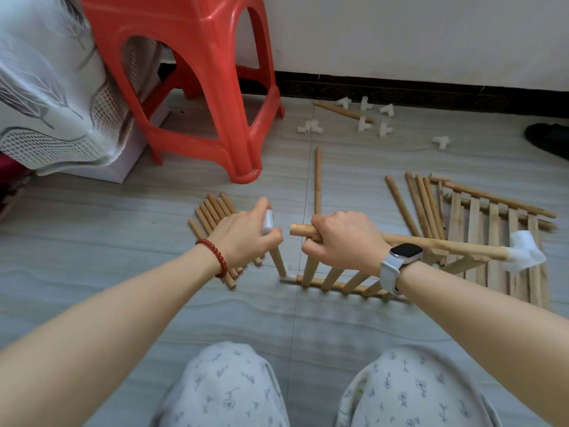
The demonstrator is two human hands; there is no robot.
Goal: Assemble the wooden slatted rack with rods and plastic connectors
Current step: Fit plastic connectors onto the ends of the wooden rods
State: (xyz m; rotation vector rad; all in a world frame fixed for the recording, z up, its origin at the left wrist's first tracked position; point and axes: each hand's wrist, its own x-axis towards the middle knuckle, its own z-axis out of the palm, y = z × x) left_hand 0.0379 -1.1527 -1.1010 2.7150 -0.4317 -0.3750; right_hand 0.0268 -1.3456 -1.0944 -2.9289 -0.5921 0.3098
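My left hand (246, 234) is curled around a white connector (268, 221), pinching it on top of an upright rod (277, 262) whose foot sits in another white connector on the floor (123, 303). My right hand (341, 238) grips the top rail (431, 243) of the rack panel (345, 280), fingers wrapped around it near its bare left end. That end points at the connector in my left hand, just beside it but apart. The far right end of the rail carries a white corner piece (523, 251). Below the rail, the slats run down to a lower rail lying on the floor.

A red bead bracelet (215, 257) sits on my left wrist and a watch (403, 254) on my right.

Under my left hand lies a bundle of short rods (212, 211). A single long rod (317, 180) lies beyond my right hand. To the right lie more long rods (421, 204) and another slatted panel (495, 235) flat on the floor. Near the wall, loose connectors (366, 118) are scattered around one more rod. A red stool (200, 87) stands to the left, beside a cloth-covered unit (55, 103).
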